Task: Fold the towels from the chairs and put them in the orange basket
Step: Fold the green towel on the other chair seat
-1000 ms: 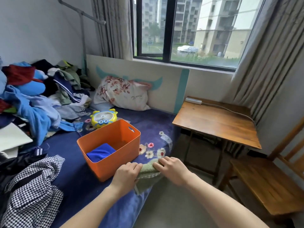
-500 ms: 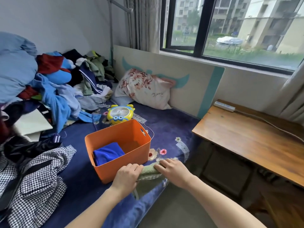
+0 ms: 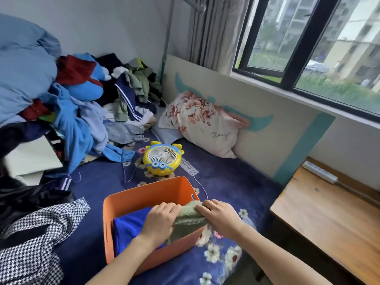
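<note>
Okay, folded sage-green terry towel (image 3: 188,217) sits between both hands over the right half of the orange rectangular plastic basket (image 3: 144,192), its lower edge hanging by the near wall; can't tell if it touches the bottom. Left hand (image 3: 161,221) grips the towel's left end, fingers curled over the top. Right hand (image 3: 220,217) grips the right end, fingers curled on the fold.

Step looks like lowering it in. To do it well:
- Hold both ends level so the fold survives.
- Clear the near rim.
- Set it beside the folded royal-blue microfibre towel (image 3: 129,229) lying in the left half.
- Let go only once it rests.

Terry looks thick, soft and loopy, and will likely sag or unroll if one end drops first. Basket walls look smooth and rigid, with rounded corners and a slot handle. It stands on the navy plush floral bedspread (image 3: 226,182). Beyond are a yellow round plastic fan (image 3: 162,160) and a floral fabric pillow (image 3: 201,124); a wooden table (image 3: 329,219) is to the right.
</note>
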A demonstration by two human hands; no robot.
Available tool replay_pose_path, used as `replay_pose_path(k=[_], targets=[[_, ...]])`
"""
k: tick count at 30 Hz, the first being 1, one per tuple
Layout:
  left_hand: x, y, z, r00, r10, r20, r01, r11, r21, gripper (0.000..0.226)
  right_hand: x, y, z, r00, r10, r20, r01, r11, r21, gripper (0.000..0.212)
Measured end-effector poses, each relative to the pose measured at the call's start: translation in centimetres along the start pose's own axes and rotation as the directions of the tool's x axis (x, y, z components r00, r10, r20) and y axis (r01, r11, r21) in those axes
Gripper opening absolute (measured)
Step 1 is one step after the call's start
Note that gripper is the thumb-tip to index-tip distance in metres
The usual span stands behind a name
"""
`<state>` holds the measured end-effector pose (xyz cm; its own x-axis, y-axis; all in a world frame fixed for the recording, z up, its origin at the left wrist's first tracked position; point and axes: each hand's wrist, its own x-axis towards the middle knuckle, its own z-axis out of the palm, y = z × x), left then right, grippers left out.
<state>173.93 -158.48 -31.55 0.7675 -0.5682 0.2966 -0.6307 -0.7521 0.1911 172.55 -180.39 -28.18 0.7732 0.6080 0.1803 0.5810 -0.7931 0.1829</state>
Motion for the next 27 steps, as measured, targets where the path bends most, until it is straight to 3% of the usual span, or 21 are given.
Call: replay_pose_path(k=[4, 9, 13, 18, 24, 27], targets=[[1.8, -3.6, 1.1, 0.997, -0.056, 0.047, 0.059, 0.997, -0.047, 0.086, 4.1, 1.0, 2.0, 0.997, -0.005, 0.072, -0.001, 0.997, 0.08, 0.049], [1.7, -5.7, 3.2, 0.978, -0.143, 0.154, 0.159, 0.983, -0.096, 0.088, 7.1, 1.5, 3.9, 0.971, -0.041, 0.236, 0.017, 0.995, 0.101, 0.049], [1.9, -6.6, 5.3, 0.944, -0.242, 0.222, 0.262, 0.963, -0.064, 0.078, 8.4, 2.0, 5.2, 0.922, -0.084, 0.378, 0.0, 0.976, 0.216, 0.044], [2.7, -7.0, 6.2, 0.848, -0.407, 0.339, 0.458, 0.885, -0.083, 0.05, 10.9, 3.5, 7.1, 0.852, -0.145, 0.503, 0.024, 0.971, 0.239, 0.046], [4.6, -8.5, 8.5, 0.721, -0.544, 0.429, 0.654, 0.739, -0.163, 0.044, 14.8, 5.5, 10.0, 0.81, -0.243, 0.534, 0.097, 0.953, 0.286, 0.042], [5.6, -9.8, 9.8, 0.71, -0.574, 0.409, 0.682, 0.704, -0.196, 0.041, 16.4, 6.5, 11.9, 0.788, -0.23, 0.571, 0.079, 0.958, 0.276, 0.045]])
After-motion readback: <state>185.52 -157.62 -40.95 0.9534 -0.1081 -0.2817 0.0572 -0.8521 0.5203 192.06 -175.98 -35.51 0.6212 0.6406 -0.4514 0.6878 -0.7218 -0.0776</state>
